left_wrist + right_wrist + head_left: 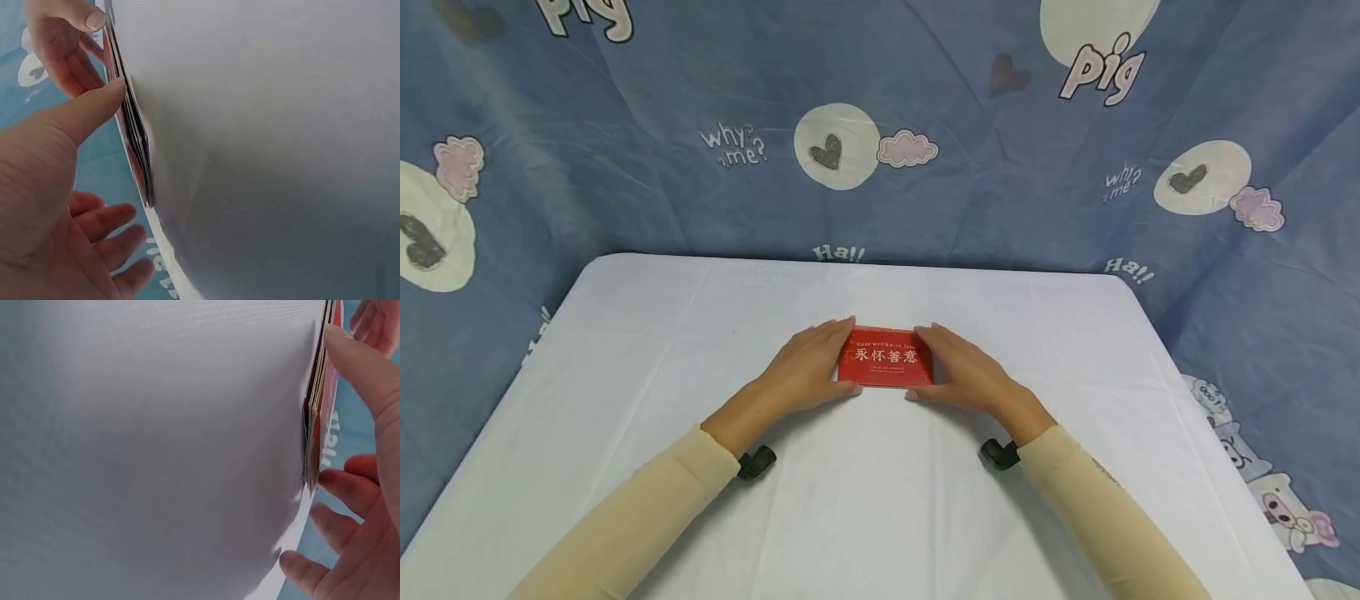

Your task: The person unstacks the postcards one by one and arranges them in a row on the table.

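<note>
A flat red stack of cards (886, 357) with white lettering lies on the white table, its long side across. At its left end, my left hand (808, 365) holds it, thumb on the near edge and fingers by the far corner. The right hand (970, 369) grips the other end the same way. Several thin layers show along the edge of the stack (134, 134) in the left wrist view. The right wrist view also shows layered edges on the stack (319, 394), with the right thumb (356, 359) against them. Parts of the fingertips are hidden.
A white cloth (850, 500) covers the table. Behind and beside it hangs a blue patterned curtain (700, 208). Each wrist wears a small black camera, the left one (757, 462) and the right one (1000, 454).
</note>
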Demonstrator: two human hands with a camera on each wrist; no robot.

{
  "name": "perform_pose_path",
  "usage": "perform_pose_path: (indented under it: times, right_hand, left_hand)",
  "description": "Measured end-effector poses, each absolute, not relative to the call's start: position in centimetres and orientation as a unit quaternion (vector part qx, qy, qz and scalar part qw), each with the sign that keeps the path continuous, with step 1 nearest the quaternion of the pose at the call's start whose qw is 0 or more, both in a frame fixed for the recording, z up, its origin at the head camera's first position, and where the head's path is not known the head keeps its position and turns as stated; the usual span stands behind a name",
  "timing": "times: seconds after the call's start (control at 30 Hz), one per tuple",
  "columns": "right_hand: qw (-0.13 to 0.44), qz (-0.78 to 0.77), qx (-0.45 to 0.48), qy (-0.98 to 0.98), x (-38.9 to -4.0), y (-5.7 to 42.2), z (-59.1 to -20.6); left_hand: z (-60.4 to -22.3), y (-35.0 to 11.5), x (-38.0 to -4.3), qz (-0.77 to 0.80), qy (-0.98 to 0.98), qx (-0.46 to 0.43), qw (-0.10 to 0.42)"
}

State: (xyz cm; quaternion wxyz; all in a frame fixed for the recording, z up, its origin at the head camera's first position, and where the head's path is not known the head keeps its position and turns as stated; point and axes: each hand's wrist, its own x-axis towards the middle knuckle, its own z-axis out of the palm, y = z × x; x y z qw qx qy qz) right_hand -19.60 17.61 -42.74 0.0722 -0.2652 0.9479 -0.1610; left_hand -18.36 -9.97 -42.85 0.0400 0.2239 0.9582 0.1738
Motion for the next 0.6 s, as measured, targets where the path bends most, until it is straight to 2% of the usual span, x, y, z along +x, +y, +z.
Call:
perform_pose_path:
  times: [0.27,0.6]
  right_hand:
    - [0.063,-0.155,-0.277,0.946,-20.08,17.37,-43.03]
    - [0.083,-0.168,-0.251,0.95,-20.14,17.18,-42.92]
  left_hand:
    - [-43.23,-9.81,-18.79,0.169,0.958,0.23,0.043]
    - [-43.07,-9.69,-19.08,0.174,0.956,0.229,0.062]
